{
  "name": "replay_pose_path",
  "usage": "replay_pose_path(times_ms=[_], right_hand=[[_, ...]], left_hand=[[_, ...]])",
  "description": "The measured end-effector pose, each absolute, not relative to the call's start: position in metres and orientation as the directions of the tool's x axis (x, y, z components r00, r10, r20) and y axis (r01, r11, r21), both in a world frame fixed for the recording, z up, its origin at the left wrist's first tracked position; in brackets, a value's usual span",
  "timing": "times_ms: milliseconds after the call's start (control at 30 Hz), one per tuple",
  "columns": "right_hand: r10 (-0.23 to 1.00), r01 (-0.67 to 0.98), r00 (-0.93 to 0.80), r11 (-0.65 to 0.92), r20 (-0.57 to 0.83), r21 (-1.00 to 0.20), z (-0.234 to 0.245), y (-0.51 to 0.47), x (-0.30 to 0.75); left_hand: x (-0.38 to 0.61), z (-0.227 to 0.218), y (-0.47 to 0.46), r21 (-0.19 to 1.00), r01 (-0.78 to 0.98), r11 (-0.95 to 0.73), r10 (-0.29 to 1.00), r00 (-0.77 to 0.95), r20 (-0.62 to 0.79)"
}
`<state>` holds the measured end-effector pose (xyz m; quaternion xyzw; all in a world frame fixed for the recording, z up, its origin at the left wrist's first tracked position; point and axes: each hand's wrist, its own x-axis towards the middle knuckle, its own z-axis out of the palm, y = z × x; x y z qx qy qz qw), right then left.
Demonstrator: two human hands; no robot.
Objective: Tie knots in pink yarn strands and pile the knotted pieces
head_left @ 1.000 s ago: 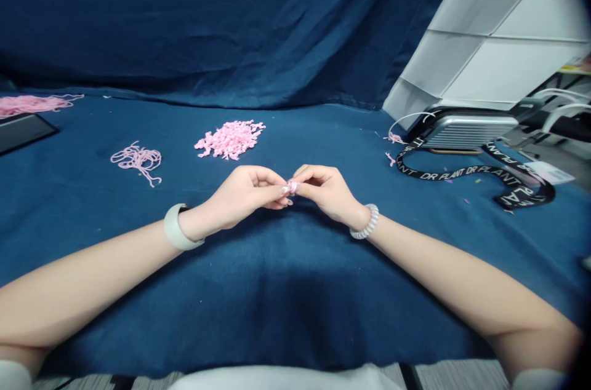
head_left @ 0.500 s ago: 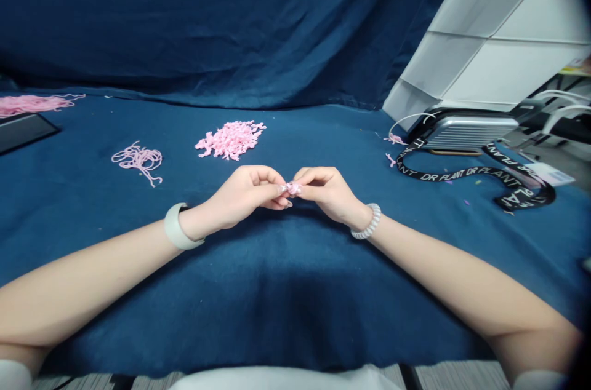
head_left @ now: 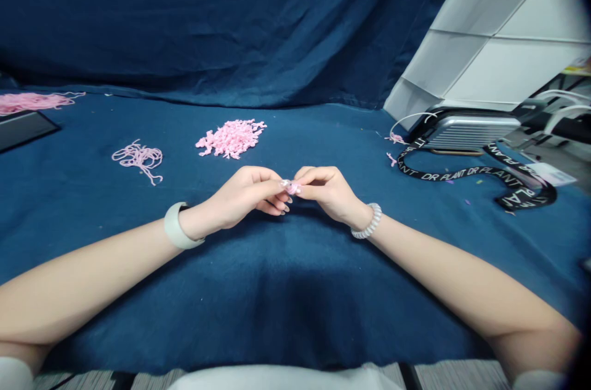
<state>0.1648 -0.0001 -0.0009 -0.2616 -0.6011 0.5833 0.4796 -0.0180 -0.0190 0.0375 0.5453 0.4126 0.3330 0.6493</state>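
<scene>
My left hand (head_left: pixel 244 196) and my right hand (head_left: pixel 330 193) meet fingertip to fingertip over the blue cloth (head_left: pixel 286 291) at the middle. Both pinch one small pink ribbon piece (head_left: pixel 292 187) between thumb and fingers; most of it is hidden by the fingertips. A pale bangle sits on my left wrist and a coiled band on my right wrist. Behind my hands lies a heap of small pink ribbon bows (head_left: pixel 231 138). To its left lies a loose tangle of pink ribbon strands (head_left: pixel 137 158).
More pink strands (head_left: pixel 32 101) lie on a dark tray (head_left: pixel 23 128) at the far left. At the right stand a silver ridged case (head_left: pixel 466 130), a black lanyard printed DR PLANT (head_left: pixel 466 172) and a white panel (head_left: pixel 498 33). Blue cloth hangs behind.
The hands have hardly shifted. The left fingers have uncurled a little under the pink piece, which stays pinched between both hands.
</scene>
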Motion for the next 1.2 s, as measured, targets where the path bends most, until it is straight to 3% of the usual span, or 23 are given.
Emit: replay_pose_path(times_ms=[700,1200], right_hand=[[0.855,-0.110,-0.421,0.283,0.302,-0.953,0.0043,-0.0067,0.1628],[0.904,-0.092,-0.330,0.256,0.272,-0.962,-0.0011,-0.0017,0.1649]], left_hand=[[-0.0146,0.0388,-0.0207,0.967,0.232,0.110,0.909,0.371,-0.192],[-0.0160,0.0338,-0.0147,0.972,0.214,0.095,0.949,0.275,-0.154]])
